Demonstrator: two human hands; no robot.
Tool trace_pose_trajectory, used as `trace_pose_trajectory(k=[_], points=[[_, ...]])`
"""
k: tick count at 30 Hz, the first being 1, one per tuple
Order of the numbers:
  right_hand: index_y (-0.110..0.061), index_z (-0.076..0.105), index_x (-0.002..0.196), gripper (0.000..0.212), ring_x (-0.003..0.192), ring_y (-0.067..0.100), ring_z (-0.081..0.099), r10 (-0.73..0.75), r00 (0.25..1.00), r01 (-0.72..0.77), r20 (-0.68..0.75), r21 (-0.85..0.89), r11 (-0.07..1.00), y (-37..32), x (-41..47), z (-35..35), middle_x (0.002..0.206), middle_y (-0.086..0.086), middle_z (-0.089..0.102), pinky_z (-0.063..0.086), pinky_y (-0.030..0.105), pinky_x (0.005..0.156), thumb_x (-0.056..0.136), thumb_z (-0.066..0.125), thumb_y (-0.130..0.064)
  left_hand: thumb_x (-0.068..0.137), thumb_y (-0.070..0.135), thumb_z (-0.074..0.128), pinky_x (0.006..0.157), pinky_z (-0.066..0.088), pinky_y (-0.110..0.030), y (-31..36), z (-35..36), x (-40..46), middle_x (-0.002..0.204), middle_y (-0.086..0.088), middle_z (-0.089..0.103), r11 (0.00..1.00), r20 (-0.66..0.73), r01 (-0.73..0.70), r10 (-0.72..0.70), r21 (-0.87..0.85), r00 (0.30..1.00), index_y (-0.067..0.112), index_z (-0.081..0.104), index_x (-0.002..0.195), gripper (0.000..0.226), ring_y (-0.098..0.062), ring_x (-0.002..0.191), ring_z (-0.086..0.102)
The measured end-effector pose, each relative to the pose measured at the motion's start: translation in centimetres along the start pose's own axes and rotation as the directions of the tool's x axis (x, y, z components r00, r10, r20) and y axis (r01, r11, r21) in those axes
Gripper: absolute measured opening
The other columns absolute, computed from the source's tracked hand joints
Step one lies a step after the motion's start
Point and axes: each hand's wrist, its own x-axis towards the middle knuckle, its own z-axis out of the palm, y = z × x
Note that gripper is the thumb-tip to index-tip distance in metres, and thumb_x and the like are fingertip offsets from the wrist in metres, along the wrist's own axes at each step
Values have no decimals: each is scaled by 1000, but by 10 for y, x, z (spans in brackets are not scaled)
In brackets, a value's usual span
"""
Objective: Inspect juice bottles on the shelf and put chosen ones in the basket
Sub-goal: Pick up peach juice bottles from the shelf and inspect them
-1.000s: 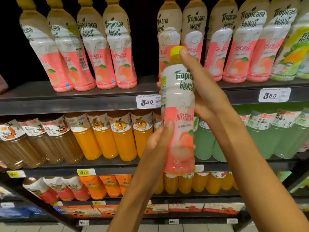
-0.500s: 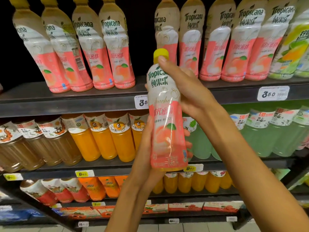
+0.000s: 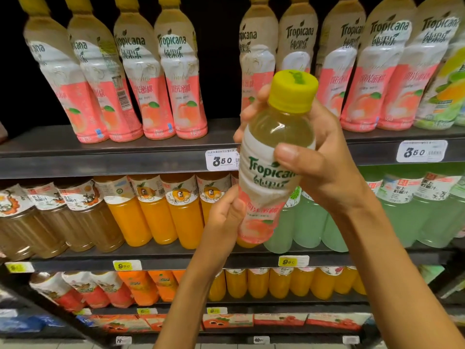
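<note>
A Tropicana peach juice bottle (image 3: 266,172) with a yellow cap and a white and pink label is held up in front of the shelves, its top tipped toward me. My right hand (image 3: 324,159) grips its upper half, thumb across the label. My left hand (image 3: 224,217) holds its pink lower part from the left. More of the same peach bottles (image 3: 161,79) stand in a row on the top shelf (image 3: 100,157). No basket is in view.
Orange juice bottles (image 3: 156,212), brownish bottles (image 3: 50,222) and pale green bottles (image 3: 407,215) fill the middle shelf. Smaller orange bottles (image 3: 279,283) and red cartons (image 3: 226,321) sit lower down. White price tags (image 3: 421,151) read 3.50. A green-labelled bottle (image 3: 445,91) stands at the top right.
The bottle has tilted so its yellow cap now points toward me, and it has come closer. My right thumb has moved onto the front of the label.
</note>
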Motion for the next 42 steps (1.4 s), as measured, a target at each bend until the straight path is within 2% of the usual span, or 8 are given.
trace_pose_trajectory(k=[11, 16, 24, 27, 30, 33, 37, 42], points=[[-11, 55, 113, 49, 92, 26, 68, 100, 994, -95, -42, 114, 989, -4, 4, -3, 99, 2, 67, 50, 42, 85, 75, 76, -35, 77, 76, 39, 72, 53, -15, -4, -2, -7, 99, 10, 74, 990, 19, 139, -139, 23, 990, 40, 70, 99, 52, -7, 95, 69], [-13, 64, 91, 17, 80, 24, 69, 226, 960, -184, -162, 238, 954, 5, 5, -2, 86, 5, 70, 54, 39, 80, 85, 65, -29, 89, 60, 34, 82, 52, -37, -12, -3, -8, 98, -10, 73, 952, -2, 305, -305, -31, 952, 18, 68, 107, 57, -24, 95, 68], [-12, 62, 88, 20, 76, 18, 69, 293, 870, -280, -397, 94, 956, 12, 2, -2, 82, 2, 72, 55, 30, 71, 91, 54, -30, 65, 83, 48, 69, 53, -17, 3, 4, -9, 94, 12, 72, 983, 9, 145, -147, 113, 989, 31, 61, 103, 66, -6, 88, 69], [-10, 64, 92, 28, 88, 22, 69, 337, 862, -339, -378, 64, 939, 12, 6, -4, 87, 5, 73, 54, 34, 82, 91, 55, -37, 65, 69, 55, 62, 50, -12, 6, 14, -10, 85, 19, 70, 983, 27, 82, -87, 166, 996, 29, 55, 101, 54, 0, 76, 67], [-7, 64, 92, 38, 94, 25, 70, 383, 865, -348, -325, 164, 923, 10, 13, -10, 86, 9, 74, 55, 38, 89, 92, 50, -42, 64, 83, 50, 67, 54, -24, 6, 16, -13, 83, 6, 71, 990, 66, 128, -132, 65, 989, 19, 60, 101, 74, -10, 75, 69], [-7, 57, 89, 36, 80, 24, 70, 404, 897, -328, -178, 342, 880, 10, 19, -14, 76, 7, 71, 56, 34, 79, 99, 39, -36, 67, 83, 49, 76, 53, -43, 7, 13, -17, 89, -9, 69, 964, 204, 254, -233, -83, 951, 12, 64, 104, 81, -25, 79, 67], [-8, 52, 89, 33, 74, 21, 66, 390, 918, -330, -73, 406, 852, 12, 21, -15, 72, 6, 67, 52, 30, 72, 98, 35, -35, 68, 81, 52, 77, 52, -40, 5, 14, -17, 90, -10, 67, 930, 278, 318, -261, -182, 924, 16, 67, 101, 74, -23, 79, 64], [-8, 58, 88, 28, 73, 19, 68, 355, 884, -285, -304, 249, 925, 11, 19, -14, 70, 3, 69, 54, 29, 72, 99, 47, -31, 77, 78, 38, 71, 55, -24, 7, 17, -12, 80, 3, 71, 970, -20, 234, -234, 64, 972, 28, 68, 84, 58, -11, 78, 67]])
